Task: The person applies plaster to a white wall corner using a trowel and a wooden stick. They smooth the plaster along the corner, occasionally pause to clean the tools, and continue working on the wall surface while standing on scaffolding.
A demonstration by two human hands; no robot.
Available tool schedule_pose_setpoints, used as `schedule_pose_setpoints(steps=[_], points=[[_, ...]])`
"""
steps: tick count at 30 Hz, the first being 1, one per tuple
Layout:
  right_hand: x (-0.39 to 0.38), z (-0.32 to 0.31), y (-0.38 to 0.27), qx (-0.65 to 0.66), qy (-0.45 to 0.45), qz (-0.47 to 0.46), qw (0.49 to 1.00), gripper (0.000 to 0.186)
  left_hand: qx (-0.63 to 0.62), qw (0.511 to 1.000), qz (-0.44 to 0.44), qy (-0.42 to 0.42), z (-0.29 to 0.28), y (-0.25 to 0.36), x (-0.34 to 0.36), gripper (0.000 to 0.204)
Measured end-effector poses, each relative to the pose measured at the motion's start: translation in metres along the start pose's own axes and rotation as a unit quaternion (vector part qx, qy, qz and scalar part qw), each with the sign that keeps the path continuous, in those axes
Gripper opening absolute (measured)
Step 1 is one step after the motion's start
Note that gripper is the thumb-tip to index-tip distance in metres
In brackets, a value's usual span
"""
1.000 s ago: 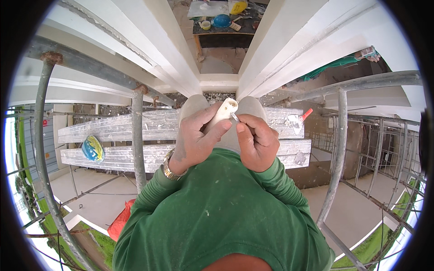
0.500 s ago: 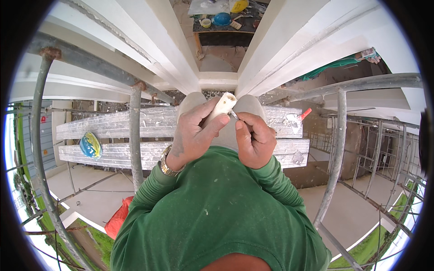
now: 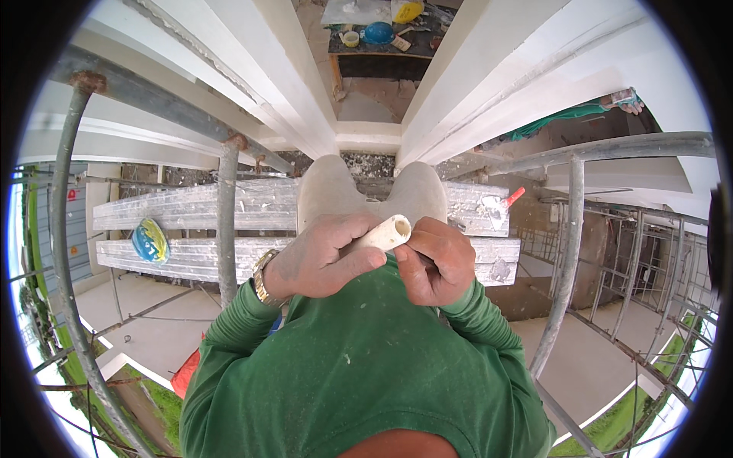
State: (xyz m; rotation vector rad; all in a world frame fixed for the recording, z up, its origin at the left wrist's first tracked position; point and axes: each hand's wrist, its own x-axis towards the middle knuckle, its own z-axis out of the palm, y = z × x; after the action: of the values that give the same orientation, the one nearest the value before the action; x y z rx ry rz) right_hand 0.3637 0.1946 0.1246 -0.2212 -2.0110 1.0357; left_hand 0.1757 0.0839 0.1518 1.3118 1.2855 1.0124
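Note:
In front of my body, my left hand (image 3: 324, 253) is closed around an off-white hollow tube (image 3: 379, 238) with a rough, speckled surface. The tube's round mouth faces up and to the right. My right hand (image 3: 444, 259) is closed beside that mouth, its fingertips pinched against or very near the rim. Whatever those right fingers hold is mostly hidden; only a dark sliver shows between them. Both hands are above my lap, close together.
Plaster-splashed metal planks (image 3: 191, 208) bear a blue-and-yellow bowl (image 3: 150, 241) and a red-handled putty knife (image 3: 514, 197). Scaffold pipes (image 3: 227, 214) rise on both sides. Ahead, a table (image 3: 382, 47) holds a blue helmet (image 3: 377, 33). Another person's green-sleeved arm (image 3: 565, 114) shows at right.
Both hands have come down and nearer my body with the tube, which now lies more level. The small metal piece seen at my right fingertips is now mostly hidden.

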Motion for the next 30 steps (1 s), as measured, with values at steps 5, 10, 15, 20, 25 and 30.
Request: schedule_pose_setpoints(steps=[5, 10, 15, 20, 25, 30], points=[[-0.001, 0.001, -0.017, 0.024, 0.014, -0.112, 0.993, 0.020, 0.063, 0.993, 0.097, -0.011, 0.023, -0.003, -0.020, 0.038], [-0.015, 0.001, -0.028, 0.139, 0.033, -0.024, 0.990, 0.017, 0.129, 0.981, 0.147, 0.016, 0.038, 0.008, -0.023, 0.040], [-0.020, 0.002, -0.047, 0.301, 0.067, 0.219, 0.926, 0.013, 0.135, 0.977, 0.160, 0.030, 0.041, 0.009, -0.020, 0.042], [-0.016, 0.000, -0.039, 0.301, 0.027, 0.195, 0.933, 0.017, 0.148, 0.975, 0.158, 0.043, 0.044, 0.012, -0.021, 0.045], [0.004, -0.001, -0.026, 0.406, -0.019, 0.149, 0.902, 0.027, 0.099, 0.981, 0.156, 0.059, 0.041, 0.004, -0.024, 0.045], [0.000, 0.002, -0.005, 0.501, -0.013, 0.004, 0.865, 0.060, 0.032, 0.997, 0.064, -0.003, 0.047, -0.001, -0.030, 0.044]])
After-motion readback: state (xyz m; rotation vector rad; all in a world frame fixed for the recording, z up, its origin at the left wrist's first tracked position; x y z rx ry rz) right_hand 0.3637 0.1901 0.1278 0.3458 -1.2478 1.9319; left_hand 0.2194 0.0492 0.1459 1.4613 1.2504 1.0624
